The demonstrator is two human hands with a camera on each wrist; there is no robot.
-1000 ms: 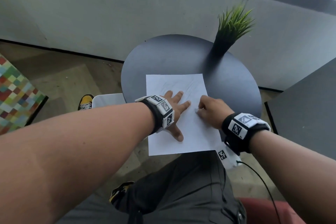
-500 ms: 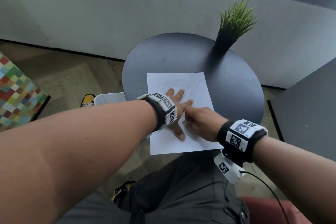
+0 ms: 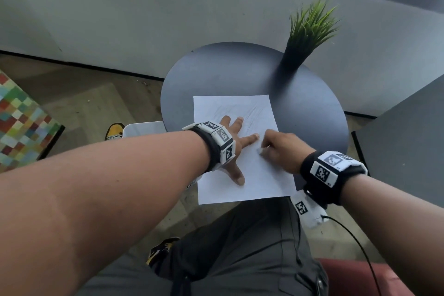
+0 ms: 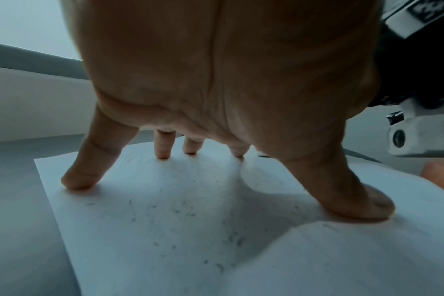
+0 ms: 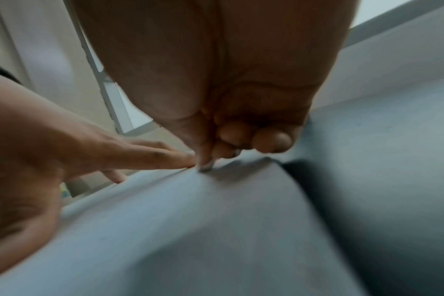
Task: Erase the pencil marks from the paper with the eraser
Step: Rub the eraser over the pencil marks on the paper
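A white sheet of paper [image 3: 249, 175] lies on a round dark table [image 3: 216, 74], its near edge hanging over my lap. Faint pencil marks [image 3: 252, 113] cross its far part. My left hand [image 3: 240, 149] lies flat on the sheet with straight, spread fingers [image 4: 79, 180] pressing it down. Grey crumbs [image 4: 185, 214] dot the paper under the palm. Just right of the left index finger, my right hand [image 3: 264, 149] is curled and pinches a small pale eraser [image 3: 260, 150] against the paper. In the blurred right wrist view the eraser [image 5: 206, 167] shows only as a grey tip.
A green plant in a black pot [image 3: 295, 60] stands at the table's far right, beyond the paper. A dark slab [image 3: 408, 139] sits to the right. On the floor to the left are a white box [image 3: 144, 128] and a chequered cushion [image 3: 19, 122].
My right hand slid left toward the left thumb half a second ago and has now come back to the right. The left hand has stayed pressed on the paper.
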